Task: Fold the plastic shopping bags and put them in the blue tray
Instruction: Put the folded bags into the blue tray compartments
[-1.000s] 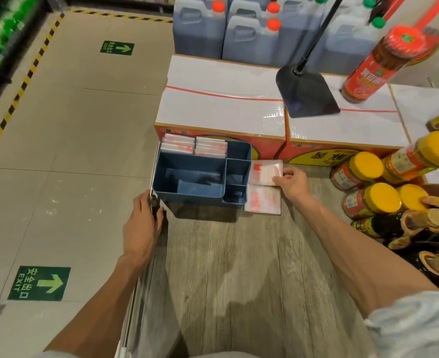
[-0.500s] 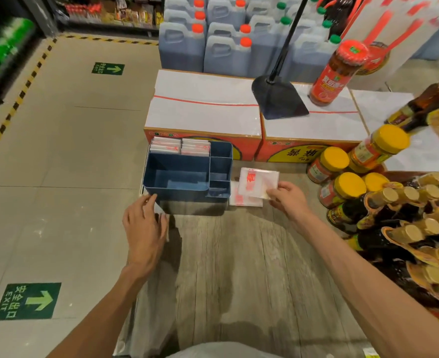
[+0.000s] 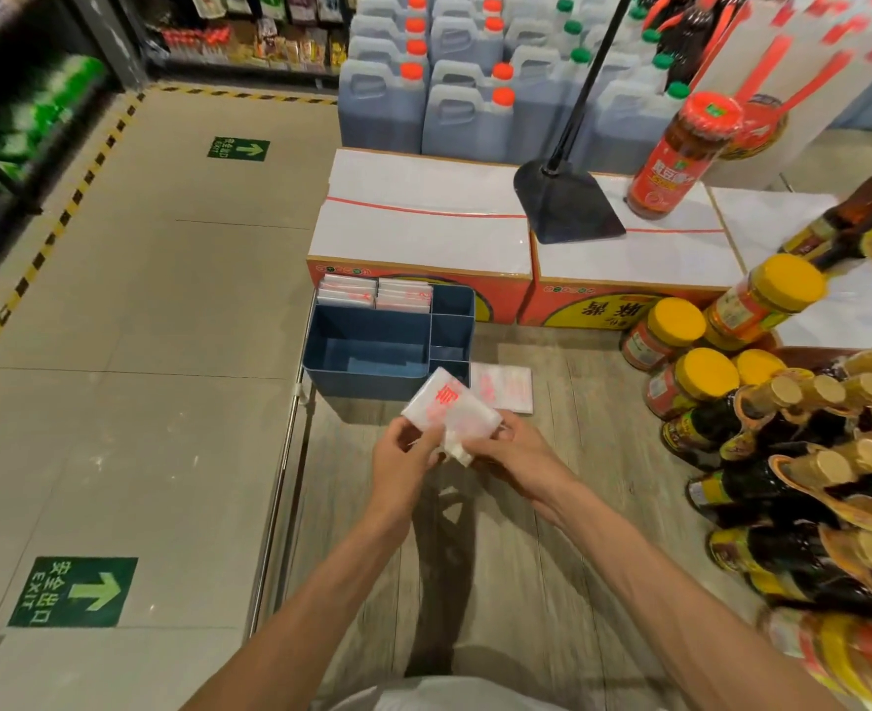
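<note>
Both my hands hold a white plastic shopping bag [image 3: 449, 410] with red print above the wooden counter. My left hand [image 3: 403, 461] pinches its left edge and my right hand [image 3: 513, 454] grips its right and lower part. Just behind it stands the blue tray [image 3: 367, 382], divided into compartments. Its large front compartment holds nothing, and two stacks of folded bags [image 3: 377, 292] fill the back row. One more flat bag [image 3: 506, 387] lies on the counter to the right of the tray.
Jars with yellow lids [image 3: 680, 331] and dark sauce bottles [image 3: 803, 454] crowd the counter's right side. Orange cartons [image 3: 418, 233] with white tops stand behind the tray, bearing a black stand base [image 3: 567, 207] and a red bottle [image 3: 680, 156]. The counter's left edge [image 3: 275, 505] drops to the floor.
My right hand lifted one bag off the pile beside the tray and brought it toward me. My left hand left the counter's edge and took hold of the same bag.
</note>
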